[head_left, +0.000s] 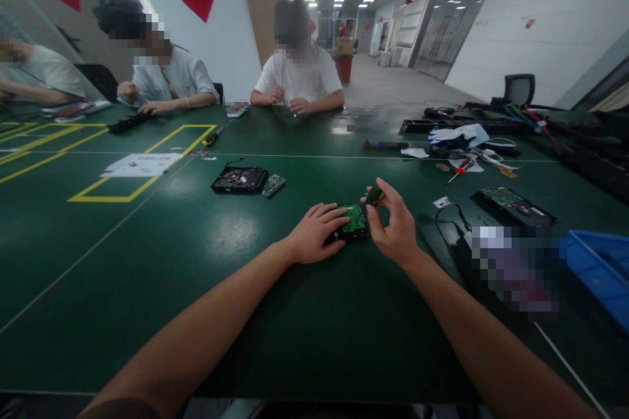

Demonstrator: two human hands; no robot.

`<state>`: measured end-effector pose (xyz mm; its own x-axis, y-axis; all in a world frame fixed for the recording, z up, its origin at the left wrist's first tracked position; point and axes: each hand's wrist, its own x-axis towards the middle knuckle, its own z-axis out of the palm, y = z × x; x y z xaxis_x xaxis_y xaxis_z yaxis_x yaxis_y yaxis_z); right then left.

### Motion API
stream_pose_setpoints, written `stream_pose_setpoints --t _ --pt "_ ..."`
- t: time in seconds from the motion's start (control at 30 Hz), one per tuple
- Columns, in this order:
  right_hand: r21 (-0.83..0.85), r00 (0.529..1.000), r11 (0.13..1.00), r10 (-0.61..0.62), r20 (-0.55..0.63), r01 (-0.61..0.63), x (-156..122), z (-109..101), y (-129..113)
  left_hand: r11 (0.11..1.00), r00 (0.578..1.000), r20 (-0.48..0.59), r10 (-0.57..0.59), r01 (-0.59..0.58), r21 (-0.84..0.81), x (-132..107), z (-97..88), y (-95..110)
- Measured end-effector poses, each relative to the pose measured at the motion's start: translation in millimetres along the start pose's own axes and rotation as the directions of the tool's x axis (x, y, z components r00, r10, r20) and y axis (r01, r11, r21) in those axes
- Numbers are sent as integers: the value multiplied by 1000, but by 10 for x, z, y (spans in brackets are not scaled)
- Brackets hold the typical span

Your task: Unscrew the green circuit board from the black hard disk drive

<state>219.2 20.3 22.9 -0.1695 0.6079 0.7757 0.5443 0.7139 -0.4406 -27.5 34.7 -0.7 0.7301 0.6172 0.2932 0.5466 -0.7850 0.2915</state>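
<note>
A black hard drive (354, 233) lies on the green table in front of me, its green circuit board (356, 218) facing up. My left hand (318, 232) grips it from the left, with fingers over the top and thumb along the near edge. Between the fingers and thumb of my right hand (393, 222) is a screwdriver (375, 195) with a dark and yellow handle. It leans over the right part of the board, and its tip seems to meet the board, though the exact contact spot is too small to make out.
Left of centre lie an opened drive casing (239, 179) and a loose circuit board (274, 186). Another hard drive (515, 206), a cable (445, 226) and a blue bin (599, 268) are on the right. A red screwdriver (460, 171) lies farther back. People sit across the table.
</note>
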Motion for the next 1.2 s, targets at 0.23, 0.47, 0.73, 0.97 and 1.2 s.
stream_pose_setpoints --t 0.23,0.47,0.73,0.97,1.2 --pt "-104 995 992 -75 -64 68 60 -37 -30 1000 1000 -13 7 -7 -5 -3 2 -5" --pt "-100 997 995 -19 -79 11 17 -9 -24 1000 997 -74 -4 3 -12 -15 29 -15" --pt "-96 996 993 -70 -62 64 56 -43 -75 1000 996 -89 21 -21 -3 -16 6 -12" --pt "-108 997 994 -26 -76 18 38 -29 -68 998 997 -61 -45 47 29 -23 65 -50" --pt "-85 998 996 -43 -35 40 17 -20 -42 998 997 -70 -33 37 47 -23 81 -64"
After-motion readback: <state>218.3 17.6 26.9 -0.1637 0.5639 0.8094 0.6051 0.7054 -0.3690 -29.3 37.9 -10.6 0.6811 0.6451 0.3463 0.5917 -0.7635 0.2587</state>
